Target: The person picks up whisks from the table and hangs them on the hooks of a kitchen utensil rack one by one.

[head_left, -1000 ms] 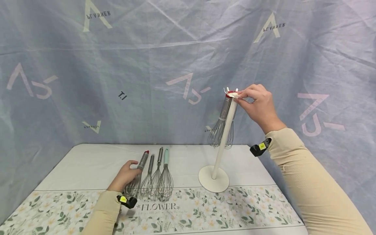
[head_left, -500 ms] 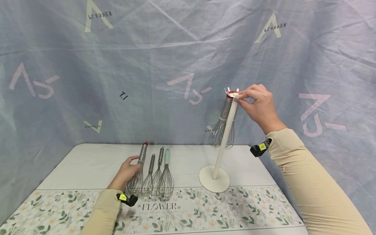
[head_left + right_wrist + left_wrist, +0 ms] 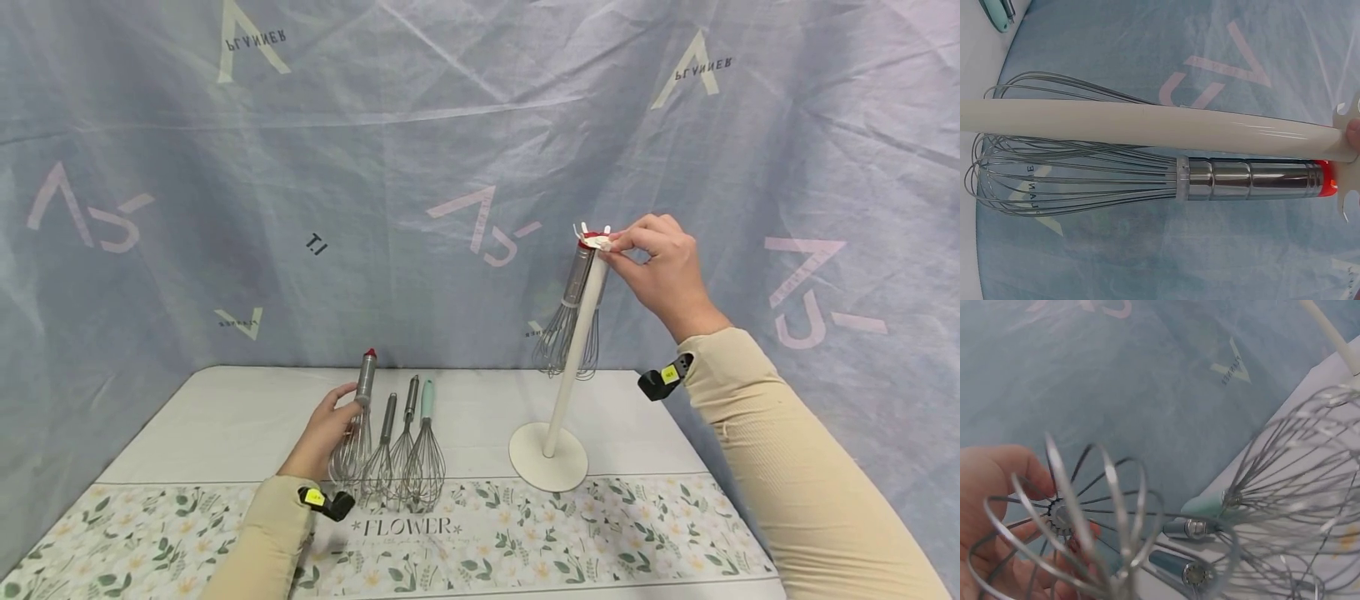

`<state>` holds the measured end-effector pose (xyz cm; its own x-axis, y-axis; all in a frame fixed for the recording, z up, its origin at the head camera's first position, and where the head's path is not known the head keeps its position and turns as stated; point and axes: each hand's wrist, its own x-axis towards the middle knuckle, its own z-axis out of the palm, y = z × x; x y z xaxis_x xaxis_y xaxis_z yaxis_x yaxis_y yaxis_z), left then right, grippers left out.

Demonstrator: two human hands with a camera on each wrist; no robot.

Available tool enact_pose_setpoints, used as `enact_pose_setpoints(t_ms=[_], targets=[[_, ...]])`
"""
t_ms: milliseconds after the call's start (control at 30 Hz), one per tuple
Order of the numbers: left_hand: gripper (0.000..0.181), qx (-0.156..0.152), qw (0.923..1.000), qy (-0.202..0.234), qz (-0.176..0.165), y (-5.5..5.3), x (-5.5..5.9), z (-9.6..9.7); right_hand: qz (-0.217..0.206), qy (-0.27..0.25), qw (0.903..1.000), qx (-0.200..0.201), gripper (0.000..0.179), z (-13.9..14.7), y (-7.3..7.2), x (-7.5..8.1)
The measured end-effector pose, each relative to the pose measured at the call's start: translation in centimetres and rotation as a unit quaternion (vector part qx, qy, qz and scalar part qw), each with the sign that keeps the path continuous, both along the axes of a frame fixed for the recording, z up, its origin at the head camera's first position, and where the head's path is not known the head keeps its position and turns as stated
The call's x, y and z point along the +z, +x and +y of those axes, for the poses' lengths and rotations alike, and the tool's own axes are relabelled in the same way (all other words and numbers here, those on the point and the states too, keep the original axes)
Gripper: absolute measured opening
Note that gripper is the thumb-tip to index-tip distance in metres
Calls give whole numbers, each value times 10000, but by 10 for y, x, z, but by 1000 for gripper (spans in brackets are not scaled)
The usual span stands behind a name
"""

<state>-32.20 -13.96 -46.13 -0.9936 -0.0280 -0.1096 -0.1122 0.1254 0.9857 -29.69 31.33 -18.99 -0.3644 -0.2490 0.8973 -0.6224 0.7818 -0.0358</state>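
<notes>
My left hand (image 3: 322, 429) grips a steel whisk (image 3: 366, 382) with a red tip where its handle meets the wires. The whisk's handle points up, and in the left wrist view its wire loops (image 3: 1110, 481) spread toward the camera. My right hand (image 3: 660, 262) pinches the edge of the hooked top of a cream stand (image 3: 572, 358). From that top hangs a red-tipped whisk (image 3: 1254, 180), wires down. Another whisk hangs partly hidden behind the pole.
Three whisks lie side by side on the white table: a small steel one (image 3: 387, 421), a second steel one (image 3: 410, 400) and one with a teal handle (image 3: 427, 400). The stand's round base (image 3: 525, 458) rests right of them. A grey-blue curtain (image 3: 337, 167) hangs behind.
My left hand has lifted the red-tipped whisk upward, so its handle stands more upright. The right hand and the stand have stayed in place.
</notes>
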Motion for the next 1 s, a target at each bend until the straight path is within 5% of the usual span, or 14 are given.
enact_pose_setpoints(t_ms=[533,1000], targets=[[55,-67,9990,106,423,-1,27,13,-38,-75,10000,-22,11,0,0,-1],[57,-306,9964,-64,791,-4,70,29,-42,-151,9998,154,10,0,-1,-2]])
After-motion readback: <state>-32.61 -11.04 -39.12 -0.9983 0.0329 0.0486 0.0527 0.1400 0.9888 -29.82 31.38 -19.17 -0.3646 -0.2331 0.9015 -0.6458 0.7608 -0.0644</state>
